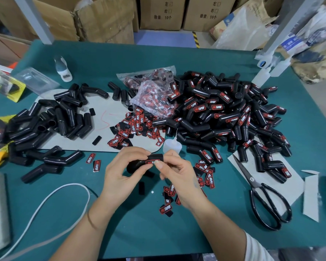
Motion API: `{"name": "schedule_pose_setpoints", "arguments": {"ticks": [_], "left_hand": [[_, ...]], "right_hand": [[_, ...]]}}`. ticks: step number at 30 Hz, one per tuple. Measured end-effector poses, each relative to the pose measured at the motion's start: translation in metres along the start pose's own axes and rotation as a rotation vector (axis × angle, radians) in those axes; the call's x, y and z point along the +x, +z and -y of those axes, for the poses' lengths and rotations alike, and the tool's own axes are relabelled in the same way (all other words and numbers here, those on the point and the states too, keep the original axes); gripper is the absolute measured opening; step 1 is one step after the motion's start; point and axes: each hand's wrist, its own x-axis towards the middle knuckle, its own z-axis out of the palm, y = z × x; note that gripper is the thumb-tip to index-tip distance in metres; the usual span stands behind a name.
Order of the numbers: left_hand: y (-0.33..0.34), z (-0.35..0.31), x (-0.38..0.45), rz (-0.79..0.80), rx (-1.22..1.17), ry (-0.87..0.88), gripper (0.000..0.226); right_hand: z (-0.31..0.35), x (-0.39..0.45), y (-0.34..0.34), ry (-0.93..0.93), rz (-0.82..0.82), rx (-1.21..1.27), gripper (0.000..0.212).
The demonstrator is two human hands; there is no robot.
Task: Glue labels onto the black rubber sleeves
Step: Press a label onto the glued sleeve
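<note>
both hands meet just below the middle of the green table (177,59). the left hand (120,173) curls its fingers and thumb around a black rubber sleeve (139,163), holding it off the table. the right hand (179,178) pinches the same sleeve at its upper end, thumb pressed on a red and black label (151,162) that sits on the sleeve.

a small clear glue bottle (171,146) stands at 12 o'clock from the right hand, just beside its fingers. loose labels (205,174) lie touching the right hand at 3 o'clock and at 6 o'clock. a heap of labelled sleeves (224,113) fills the table at 1 o'clock; unlabelled sleeves (51,125) spread at 10 o'clock. black scissors (262,194) lie at 3 o'clock, well apart. a white cord (51,196) loops at 8 o'clock.

bare green surface shows between the forearms and toward the near edge at 6 o'clock, and along the far edge at 12 o'clock.
</note>
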Motion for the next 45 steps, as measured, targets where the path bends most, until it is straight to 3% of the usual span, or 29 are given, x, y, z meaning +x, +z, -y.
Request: {"name": "schedule_pose_setpoints", "arguments": {"ticks": [11,15,18,22,24,32,38,43,45], "left_hand": [[0.000,-0.002,0.001,0.010,-0.091,-0.097,0.030],[-0.006,-0.001,0.004,0.093,-0.225,-0.319,0.031],[-0.008,0.003,0.003,0.162,-0.281,-0.410,0.022],[-0.005,0.004,0.003,0.126,-0.405,-0.499,0.020],[-0.007,0.006,0.003,0.117,-0.453,-0.522,0.021],[-0.003,0.004,0.002,0.112,-0.341,-0.500,0.024],[-0.001,-0.001,0.001,0.069,-0.102,-0.181,0.014],[-0.002,0.000,0.002,0.050,-0.126,-0.235,0.009],[-0.002,0.001,0.004,0.022,-0.167,-0.311,0.016]], "right_hand": [[-0.001,0.000,-0.002,-0.006,0.017,0.002,0.039],[0.002,0.000,-0.003,-0.013,0.020,0.002,0.014],[0.004,-0.001,-0.002,-0.049,0.012,-0.066,0.013],[0.005,-0.002,0.001,-0.048,0.032,-0.089,0.021],[0.003,-0.002,0.000,-0.026,0.036,-0.099,0.016],[0.006,0.000,0.000,0.024,0.020,-0.059,0.015],[0.010,-0.001,0.002,0.001,0.009,-0.136,0.020],[0.008,-0.001,0.002,-0.013,0.012,-0.171,0.016],[0.006,-0.001,0.002,-0.007,0.025,-0.184,0.019]]}}
